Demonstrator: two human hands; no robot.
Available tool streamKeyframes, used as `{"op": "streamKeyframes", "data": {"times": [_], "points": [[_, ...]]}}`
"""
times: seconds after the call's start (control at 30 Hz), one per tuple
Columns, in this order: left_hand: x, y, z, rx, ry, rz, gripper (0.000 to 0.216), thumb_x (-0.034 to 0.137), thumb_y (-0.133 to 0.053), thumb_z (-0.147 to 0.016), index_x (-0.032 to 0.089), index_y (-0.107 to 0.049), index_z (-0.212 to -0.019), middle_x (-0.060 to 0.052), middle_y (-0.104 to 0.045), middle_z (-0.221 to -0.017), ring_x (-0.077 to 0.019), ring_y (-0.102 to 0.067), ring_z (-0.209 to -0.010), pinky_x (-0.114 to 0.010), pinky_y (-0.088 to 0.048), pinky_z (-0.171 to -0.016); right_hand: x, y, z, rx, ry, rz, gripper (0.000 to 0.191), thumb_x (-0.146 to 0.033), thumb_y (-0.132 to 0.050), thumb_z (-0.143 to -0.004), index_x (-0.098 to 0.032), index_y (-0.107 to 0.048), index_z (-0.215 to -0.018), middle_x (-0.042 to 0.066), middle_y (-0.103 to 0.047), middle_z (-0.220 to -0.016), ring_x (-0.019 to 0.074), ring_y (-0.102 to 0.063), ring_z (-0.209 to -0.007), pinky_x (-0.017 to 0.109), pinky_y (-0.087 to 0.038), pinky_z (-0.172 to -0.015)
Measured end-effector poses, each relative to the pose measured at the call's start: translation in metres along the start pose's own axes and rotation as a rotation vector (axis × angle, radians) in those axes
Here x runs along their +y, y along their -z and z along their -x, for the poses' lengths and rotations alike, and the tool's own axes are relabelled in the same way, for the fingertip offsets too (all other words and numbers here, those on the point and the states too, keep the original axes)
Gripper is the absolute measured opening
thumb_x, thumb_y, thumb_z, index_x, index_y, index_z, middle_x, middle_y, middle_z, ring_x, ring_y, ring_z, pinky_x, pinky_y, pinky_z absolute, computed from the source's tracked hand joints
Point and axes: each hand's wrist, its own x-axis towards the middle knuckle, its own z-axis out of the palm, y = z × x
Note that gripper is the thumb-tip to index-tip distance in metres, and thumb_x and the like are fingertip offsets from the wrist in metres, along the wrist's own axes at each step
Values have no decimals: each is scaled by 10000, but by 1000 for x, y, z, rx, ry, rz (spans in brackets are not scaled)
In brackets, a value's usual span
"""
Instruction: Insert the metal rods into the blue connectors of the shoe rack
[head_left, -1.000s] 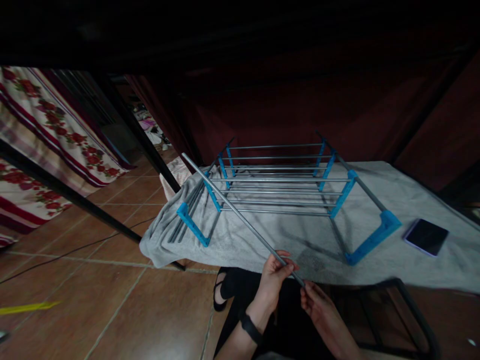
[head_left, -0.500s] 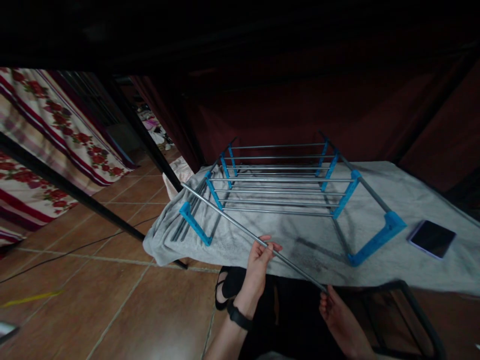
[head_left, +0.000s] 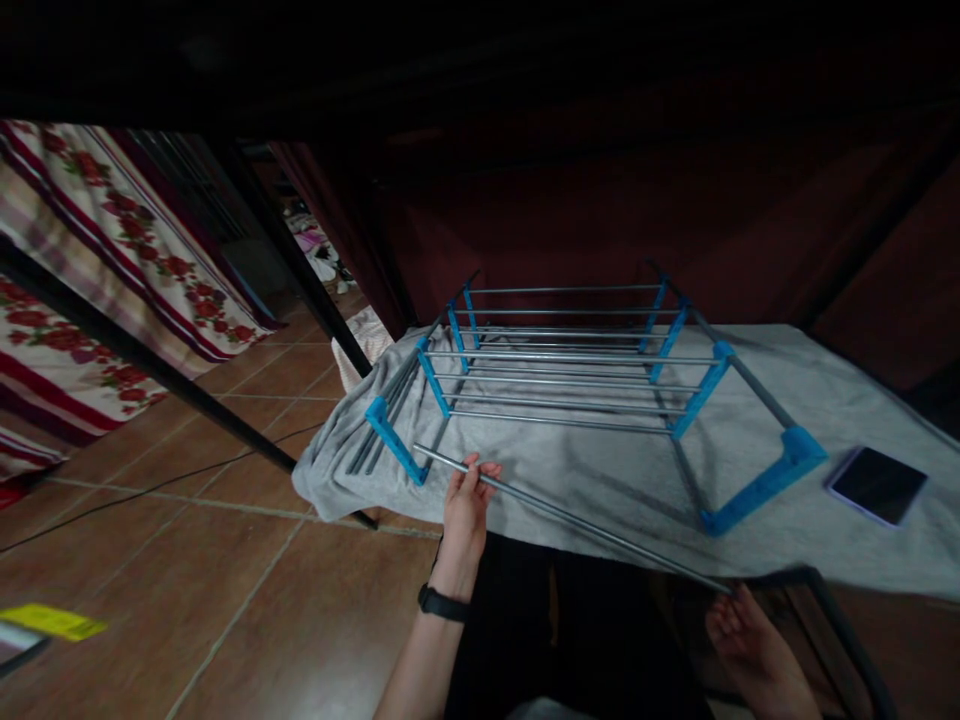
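Note:
A thin metal rod [head_left: 592, 527] slants across the front of the rack, held at two places. Close to its left end, my left hand [head_left: 469, 500] pinches it between thumb and fingers, a black band on the wrist. My right hand [head_left: 742, 620] grips its right end, low over a dark frame. Behind the rod, a rack with blue plastic brackets [head_left: 769, 480] and metal bars [head_left: 562, 422] lies on a grey blanket. The front blue bracket at left [head_left: 396, 442] stands just beyond the rod's free left tip, with no bar across to the right bracket.
The grey blanket [head_left: 780, 385] covers the surface under the rack. A phone or tablet [head_left: 877, 485] lies at right. Loose rods [head_left: 375, 440] rest at the left. A black post [head_left: 300, 270] and slanting bar [head_left: 150, 365] stand at left. A dark metal frame [head_left: 832, 620] sits lower right.
The rod's left end has swung down and right, off the left bracket's line of sight. My left hand has shifted left along it; my right hand has moved right with its end.

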Motion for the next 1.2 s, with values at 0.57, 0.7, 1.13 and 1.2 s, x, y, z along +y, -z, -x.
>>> {"op": "streamKeyframes", "data": {"times": [0.57, 0.7, 1.13, 1.2], "points": [[-21, 43, -29, 221, 197, -18, 32, 128, -621, -954, 155, -608, -941, -54, -733, -787, -150, -743, -696, -242, -579, -667, -11, -14, 3, -23, 114, 68, 228, -57, -554, -920, -240, -690, -929, -26, -738, -877, 88, -724, -759, 200, -628, -745], [-24, 51, -35, 208, 207, -51, 63, 159, -647, -946, 160, -599, -905, -48, -723, -765, -148, -734, -671, -244, -577, -654, -9, -16, 5, -23, 185, 157, 178, -81, -635, -883, -250, -688, -906, -23, -739, -886, 99, -724, -785, 218, -625, -779], [-28, 65, -46, 202, 220, -35, 68, 130, -656, -933, 158, -598, -913, -58, -728, -789, -150, -735, -665, -234, -579, -622, -9, -27, 10, -34, 122, 37, 210, -71, -579, -931, -237, -705, -956, -26, -750, -928, 92, -737, -850, 219, -632, -842], [-29, 66, -46, 203, 218, -35, 58, 125, -641, -940, 156, -598, -916, -60, -728, -791, -149, -736, -665, -237, -583, -630, -10, -28, 10, -30, 125, 49, 209, -72, -575, -931, -234, -705, -952, -21, -749, -933, 91, -737, -843, 209, -629, -833]]}}
